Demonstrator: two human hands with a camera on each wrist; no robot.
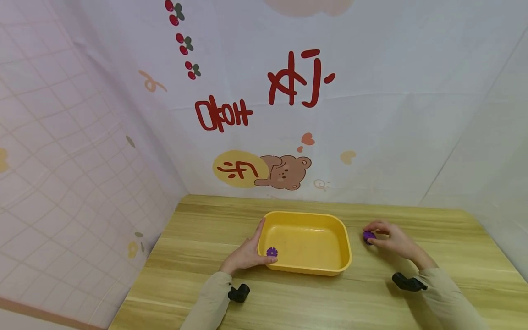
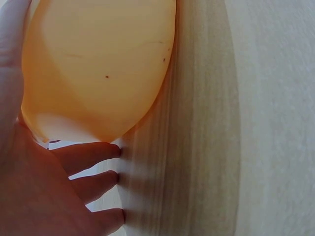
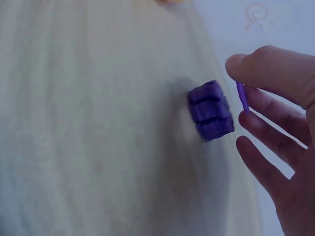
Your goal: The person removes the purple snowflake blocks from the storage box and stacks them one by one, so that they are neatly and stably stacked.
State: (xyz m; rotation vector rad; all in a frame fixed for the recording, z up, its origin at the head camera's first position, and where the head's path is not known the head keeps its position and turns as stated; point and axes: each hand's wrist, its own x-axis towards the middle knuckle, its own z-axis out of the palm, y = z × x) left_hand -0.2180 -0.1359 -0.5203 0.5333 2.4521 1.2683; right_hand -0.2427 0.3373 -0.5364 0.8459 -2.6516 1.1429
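Note:
My left hand point(image 1: 248, 253) holds the near-left corner of a yellow plastic basin point(image 1: 305, 269), thumb along the near rim and index finger along the left side. In the left wrist view the other fingers point(image 2: 96, 186) spread beside the basin's wall point(image 2: 106, 64). A purple notched disc point(image 1: 272, 252) lies inside, close to the thumb tip. Right of the basin, my right hand point(image 1: 393, 240) pinches a thin purple disc point(image 3: 242, 97) between thumb and fingers. Beside its fingertips is a short stack of similar purple discs point(image 3: 211, 110), apart from the held one.
Both hands work over a wood-grain table point(image 1: 288, 298). A white printed cloth point(image 1: 392, 137) hangs behind its back edge, and another cloth point(image 1: 74, 160) hangs along the left. Black wrist mounts point(image 1: 239, 293) sit on both sleeves.

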